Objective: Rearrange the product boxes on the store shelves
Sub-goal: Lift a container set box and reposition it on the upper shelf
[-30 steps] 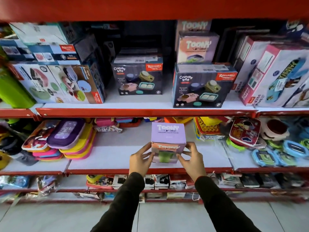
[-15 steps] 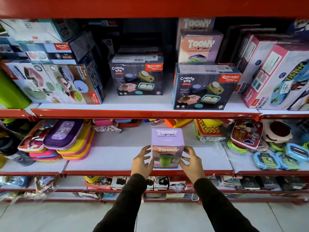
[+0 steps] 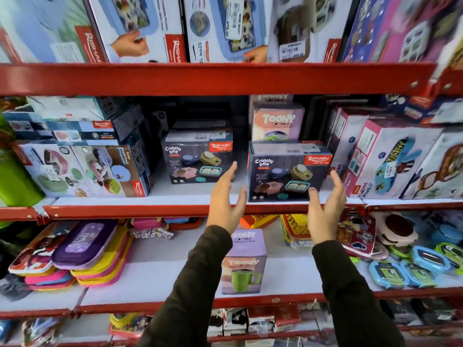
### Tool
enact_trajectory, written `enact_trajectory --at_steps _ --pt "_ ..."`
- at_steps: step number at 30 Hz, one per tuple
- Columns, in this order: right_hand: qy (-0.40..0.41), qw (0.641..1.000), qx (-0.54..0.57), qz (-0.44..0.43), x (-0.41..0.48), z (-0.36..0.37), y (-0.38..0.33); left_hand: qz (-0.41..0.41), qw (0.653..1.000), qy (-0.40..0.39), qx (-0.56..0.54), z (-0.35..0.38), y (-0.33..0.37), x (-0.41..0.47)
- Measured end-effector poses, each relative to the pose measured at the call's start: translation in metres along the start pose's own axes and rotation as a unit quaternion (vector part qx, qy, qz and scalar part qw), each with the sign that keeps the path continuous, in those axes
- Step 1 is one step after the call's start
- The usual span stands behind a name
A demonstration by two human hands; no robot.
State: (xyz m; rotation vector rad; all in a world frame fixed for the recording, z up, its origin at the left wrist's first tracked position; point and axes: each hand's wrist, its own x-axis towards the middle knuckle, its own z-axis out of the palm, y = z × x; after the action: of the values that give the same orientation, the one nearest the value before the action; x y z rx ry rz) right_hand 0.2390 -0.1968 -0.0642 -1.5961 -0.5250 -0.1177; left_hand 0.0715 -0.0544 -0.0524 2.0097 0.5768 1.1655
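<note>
Nearest, on the lower white shelf [image 3: 160, 276], the lilac Toony tumbler box [image 3: 244, 261] stands upright close to the front lip with nothing touching it, its mug picture facing out, which reads as a box set down for display and finished with. Left of it lies a stack of flat lunch cases [image 3: 82, 251]; to the right, small blue-lidded containers [image 3: 411, 266]. Above it both sleeved arms reach to the next shelf up: the left hand [image 3: 226, 196] and the right hand [image 3: 327, 204] are spread, palms turned inward toward each other, fingers loose, holding nothing. They bracket the right-hand Crunchy Bite box [image 3: 288, 171], which sits at the shelf's front edge; the span between the palms roughly matches its width, so I judge this box is the next one to be gripped by its sides. A second Crunchy Bite box [image 3: 198, 157] sits farther left and deeper, and a pink Toony box [image 3: 276, 121] stands behind. Half a second ago both hands were clasping the lilac box on the lower shelf; now they have let go and risen, and the view has tilted upward, bringing the top shelf's boxes [image 3: 175, 28] into sight.
</note>
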Motion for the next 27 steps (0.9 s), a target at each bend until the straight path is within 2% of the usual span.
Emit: enact_trajectory --at_steps 4,7,10,14,19,27 --pt "-0.088 0.993 -0.003 0.075 0.020 -0.002 -0.008 -0.082 0.991 -0.099 0.035 0.022 0.011 0.033" --pt "-0.099 0.992 0.023 0.081 0.021 -0.002 -0.010 -0.096 0.985 -0.142 0.007 0.030 0.011 0.036" --pt "-0.081 0.994 0.024 0.062 0.019 -0.008 -0.011 -0.090 0.990 -0.112 0.006 0.020 0.019 0.031" --pt "-0.055 0.998 0.035 -0.008 0.011 -0.018 -0.033 -0.046 0.996 -0.059 -0.040 -0.009 0.033 0.026" --pt "-0.067 0.993 0.068 -0.071 -0.003 -0.020 -0.060 -0.060 0.990 -0.020 -0.125 -0.048 0.034 0.015" --pt "-0.085 0.988 0.107 -0.078 -0.027 -0.004 -0.072 -0.052 0.994 0.027 -0.088 -0.080 0.023 0.003"
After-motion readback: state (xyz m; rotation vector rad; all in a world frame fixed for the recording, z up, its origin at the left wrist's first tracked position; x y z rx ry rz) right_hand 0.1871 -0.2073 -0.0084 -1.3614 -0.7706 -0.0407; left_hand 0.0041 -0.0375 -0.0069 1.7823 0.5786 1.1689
